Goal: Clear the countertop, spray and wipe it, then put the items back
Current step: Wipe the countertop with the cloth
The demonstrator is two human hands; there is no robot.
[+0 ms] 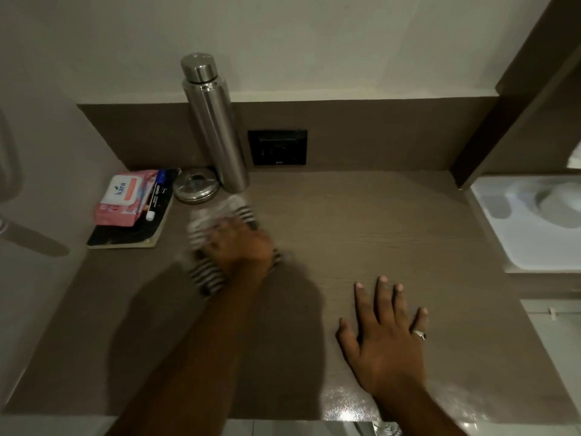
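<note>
Brown countertop (361,221) holds a "kara" pack (124,198); left hand (240,243) clutches striped cloth (207,275), right hand (388,338) flat, open.

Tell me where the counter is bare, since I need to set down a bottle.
Free: the stretch right of the steel bottle, below the wall socket, and above the flat right hand. Crowded: the back-left corner, with wipes pack, notebook, round tin, and the left hand wiping with a striped cloth.
</note>
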